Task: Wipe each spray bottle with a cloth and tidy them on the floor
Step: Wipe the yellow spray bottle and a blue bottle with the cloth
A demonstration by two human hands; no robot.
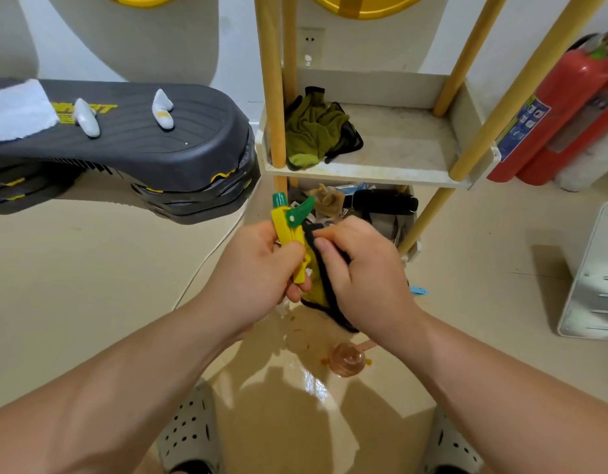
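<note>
My left hand grips a spray bottle by its yellow and green spray head, nozzle pointing up; the bottle's body is hidden behind my hands. My right hand grips a yellow cloth with a black edge and presses it against the bottle just below the trigger. On the floor below my hands stand two clear bottles seen from above: one faint and colourless, one pinkish.
A cream shelf unit with yellow poles stands ahead, an olive cloth on its shelf and clutter beneath. Dark stacked step platforms lie left. A red fire extinguisher and a white rack are right. My grey clogs are below.
</note>
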